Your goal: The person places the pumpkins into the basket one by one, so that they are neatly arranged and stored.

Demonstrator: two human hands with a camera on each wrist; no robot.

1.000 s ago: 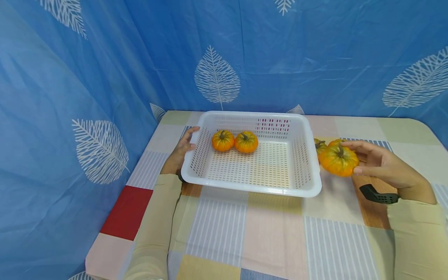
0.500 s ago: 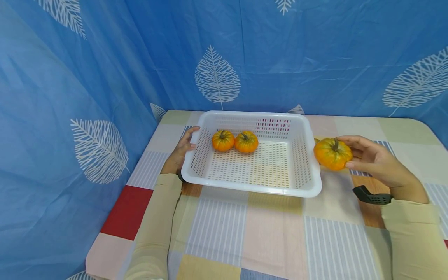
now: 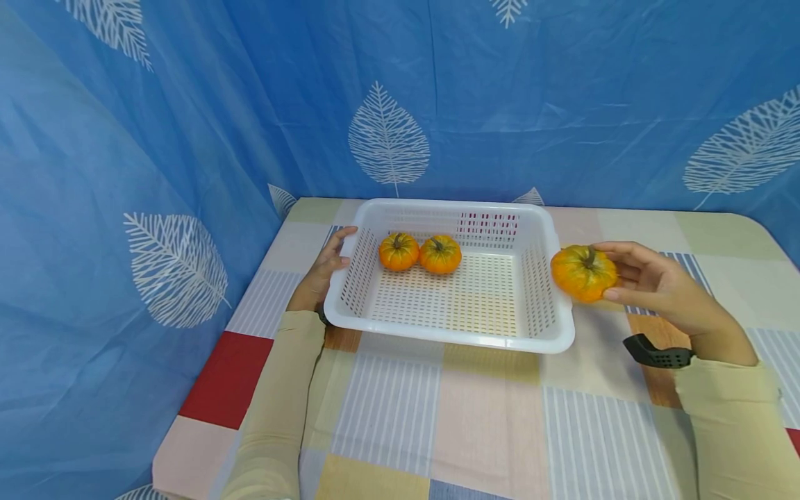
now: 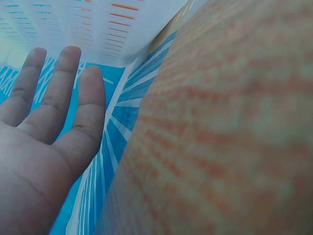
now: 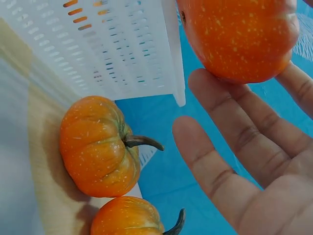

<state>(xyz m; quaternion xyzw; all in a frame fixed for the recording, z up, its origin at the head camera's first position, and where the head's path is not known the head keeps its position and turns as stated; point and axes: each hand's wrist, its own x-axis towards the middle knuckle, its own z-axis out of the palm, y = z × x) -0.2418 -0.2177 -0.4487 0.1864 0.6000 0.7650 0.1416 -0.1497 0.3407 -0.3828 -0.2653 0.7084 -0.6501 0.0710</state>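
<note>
Hanging behind it all is a blue curtain (image 3: pixel 475 139), then there's a patchwork-covered table (image 3: pixel 487 430), then a white basket (image 3: pixel 437 338). The left hand (image 3: pixel 321 269) is loose, fingers pretty straight by the basket's left end; the right hand (image 3: pixel 669 288) is gripping a pumpkin (image 3: pixel 582 274) up beside the right rim. Two pumpkins (image 3: pixel 398 253) sit inside, two more pumpkins (image 5: pixel 100 147) outside on the table.

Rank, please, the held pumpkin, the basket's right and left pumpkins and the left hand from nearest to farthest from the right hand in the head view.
1. Held pumpkin: in the right hand, at the right of the basket.
2. Right pumpkin: inside the basket, toward the back.
3. Left pumpkin: just left of that one.
4. Left hand: at the basket's left side.
</note>
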